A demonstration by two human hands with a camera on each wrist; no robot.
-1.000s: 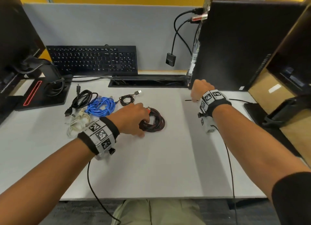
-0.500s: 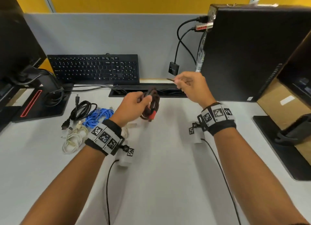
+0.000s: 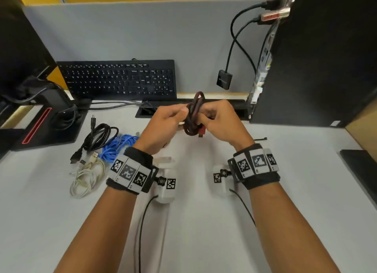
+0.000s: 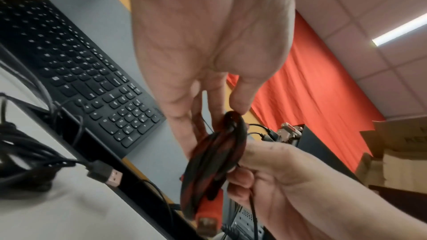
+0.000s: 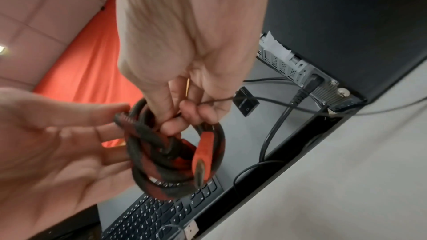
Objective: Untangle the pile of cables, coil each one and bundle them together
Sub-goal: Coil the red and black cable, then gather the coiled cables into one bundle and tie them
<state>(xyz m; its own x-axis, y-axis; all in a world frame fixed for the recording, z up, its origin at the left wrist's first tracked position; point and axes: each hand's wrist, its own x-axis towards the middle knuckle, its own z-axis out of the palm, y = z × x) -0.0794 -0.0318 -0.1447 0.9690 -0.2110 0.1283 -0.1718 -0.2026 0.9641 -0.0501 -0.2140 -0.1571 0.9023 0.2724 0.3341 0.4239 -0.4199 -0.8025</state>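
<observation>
Both hands meet in front of me above the desk [image 3: 193,221], each gripping the same red-and-black cable [image 3: 193,115]. I have the left hand [image 3: 163,125] pinching the coil near its top between thumb and fingers, and the right hand [image 3: 221,122] has its fingers curled through the loops from the other side. From the right wrist I see the coil [image 5: 175,152] as several round turns held off the surface, its orange plug [image 5: 203,154] hanging down across the loops. A thin black strand also runs out from the right fingers there; I cannot tell what it is. From the left wrist the coil [image 4: 215,161] shows edge-on between my two hands, plug at the bottom.

To my left on the desk lie the other cables, close together: a black cable [image 3: 98,136] farthest back, a blue cable [image 3: 118,145] just beside it, and a white cable [image 3: 87,176] nearest me. They overlap at their edges, and none of them is in my hands.

Behind them a black keyboard [image 3: 120,78] leans against the grey partition. A monitor stand [image 3: 47,119] sits at far left, and a black computer tower [image 3: 318,58] stands at right with cords plugged into its rear. A small black tie [image 3: 260,139] lies on the desk just right of my right hand.
</observation>
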